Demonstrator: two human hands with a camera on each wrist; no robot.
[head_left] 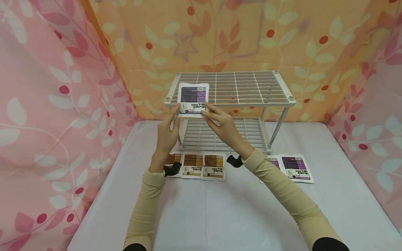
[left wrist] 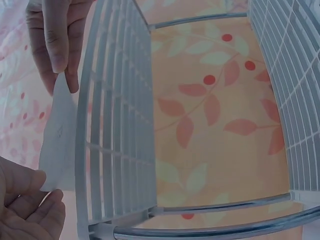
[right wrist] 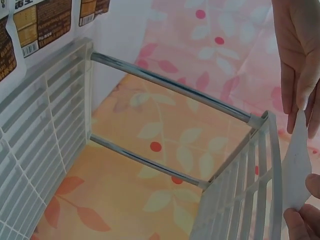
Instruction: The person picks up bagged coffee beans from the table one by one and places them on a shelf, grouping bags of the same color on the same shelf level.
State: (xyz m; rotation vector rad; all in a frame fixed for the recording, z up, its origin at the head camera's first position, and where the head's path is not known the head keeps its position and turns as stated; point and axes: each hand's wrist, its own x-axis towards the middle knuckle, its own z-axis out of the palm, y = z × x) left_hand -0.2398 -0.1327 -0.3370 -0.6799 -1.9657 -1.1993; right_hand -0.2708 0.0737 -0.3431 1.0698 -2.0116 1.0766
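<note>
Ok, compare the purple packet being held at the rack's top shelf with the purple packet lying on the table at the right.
The held purple packet is at the front left corner of the white wire rack, pinched between the left hand and right hand; the table packet lies flat on the white tabletop, untouched. The held one faces the camera almost squarely; the table one sits angled. Both share the same purple label and white border.

White cloth-covered surface (head_left: pixel 220 212) is carrying a white two-tier wire rack (head_left: pixel 238 87), standing just beyond the left grip (head_left: pixel 166 134) and right grip (head_left: pixel 223 127). Three brown-label packets (head_left: pixel 201 165) are lying flat in a row on the surface, below and between the grips, nearer the person. Two purple-label packets (head_left: pixel 296 168) are lying on the surface, out to the right of the right grip, the inner one partly hidden.
</note>
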